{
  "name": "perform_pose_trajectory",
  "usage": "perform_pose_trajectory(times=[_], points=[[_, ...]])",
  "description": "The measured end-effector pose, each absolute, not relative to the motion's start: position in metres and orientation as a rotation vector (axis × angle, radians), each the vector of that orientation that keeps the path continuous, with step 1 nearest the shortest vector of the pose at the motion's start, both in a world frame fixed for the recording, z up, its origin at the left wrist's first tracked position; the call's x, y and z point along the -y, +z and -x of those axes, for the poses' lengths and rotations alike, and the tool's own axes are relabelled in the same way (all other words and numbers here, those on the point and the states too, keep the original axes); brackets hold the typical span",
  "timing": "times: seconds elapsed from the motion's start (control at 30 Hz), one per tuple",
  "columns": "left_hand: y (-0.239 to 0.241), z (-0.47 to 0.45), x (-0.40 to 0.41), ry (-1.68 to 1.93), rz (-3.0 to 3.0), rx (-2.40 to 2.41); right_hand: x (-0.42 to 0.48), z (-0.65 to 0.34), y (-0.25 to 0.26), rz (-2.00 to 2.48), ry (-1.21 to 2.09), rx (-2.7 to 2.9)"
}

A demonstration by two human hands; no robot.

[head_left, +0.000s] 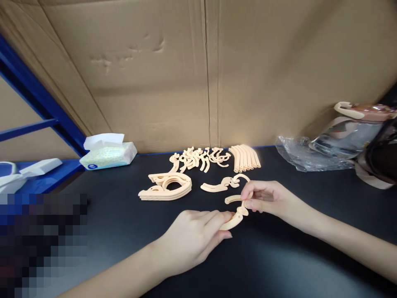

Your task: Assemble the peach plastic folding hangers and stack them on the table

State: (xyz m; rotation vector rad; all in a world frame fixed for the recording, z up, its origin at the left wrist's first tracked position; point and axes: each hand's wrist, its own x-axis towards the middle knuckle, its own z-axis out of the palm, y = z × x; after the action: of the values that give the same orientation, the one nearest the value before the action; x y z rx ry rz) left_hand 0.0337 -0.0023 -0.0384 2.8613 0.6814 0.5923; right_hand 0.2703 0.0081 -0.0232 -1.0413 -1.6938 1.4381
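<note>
My L fingers [218, 219] pinch curved pc [233, 222], R fingers [256, 205] nip small pc [242, 210] at its end, over desk [118, 231]. Stacked frames [182, 189] prob. done; loose pcs [192, 159] & strips [245, 159] left.

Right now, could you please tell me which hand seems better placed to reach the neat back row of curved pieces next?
Probably the right hand: it is nearer the row of curved pieces than the left hand, though it must first release the pale part it pinches.

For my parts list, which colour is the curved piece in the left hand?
The curved piece is pale beige; the head view, the only one, shows it.
</note>
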Motion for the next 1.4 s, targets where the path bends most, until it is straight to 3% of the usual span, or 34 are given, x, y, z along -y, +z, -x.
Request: perform_pose_trajectory(times=[0.93,1.4], points=[[-0.0399,-0.0355,-0.0011,0.477,-2.879,-0.753,-0.0118,-0.2744,-0.0192,1.076,1.436,1.848],[-0.0404,-0.0367,0.0019,0.408,-2.879,-0.876,-0.0027,-0.2694,-0.0163,1.282,0.950,1.958]])
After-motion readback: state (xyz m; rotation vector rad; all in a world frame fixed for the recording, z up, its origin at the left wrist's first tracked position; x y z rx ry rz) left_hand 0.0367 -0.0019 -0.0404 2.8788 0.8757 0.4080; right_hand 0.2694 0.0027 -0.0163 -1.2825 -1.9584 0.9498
